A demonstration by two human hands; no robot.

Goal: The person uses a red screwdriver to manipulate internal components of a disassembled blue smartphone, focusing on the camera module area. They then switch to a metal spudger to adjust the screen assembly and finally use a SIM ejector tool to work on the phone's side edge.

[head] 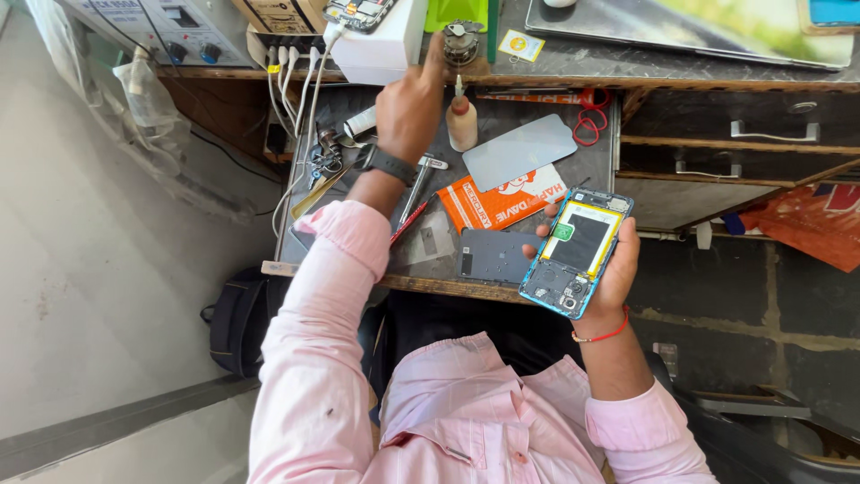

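Note:
My right hand (614, 273) holds an opened blue phone (576, 253) with its back off, so the black battery with yellow edging and the circuit parts show. It is held above the front edge of the work tray (602, 152). My left hand (408, 103), with a dark watch on the wrist, reaches up to the shelf edge. Its index finger points at a small round metal object (461, 40). From behind, the other fingers are hidden. A small beige bottle with a nozzle (462, 121) stands just right of that hand.
On the tray lie a grey phone cover (520, 151), an orange packet (506, 202), a dark phone panel (493, 255), metal tools (417, 184) and red rubber bands (589, 125). A white box (381, 45), white cables (291, 76) and drawers (743, 134) are around. A black bag (237, 318) is on the floor.

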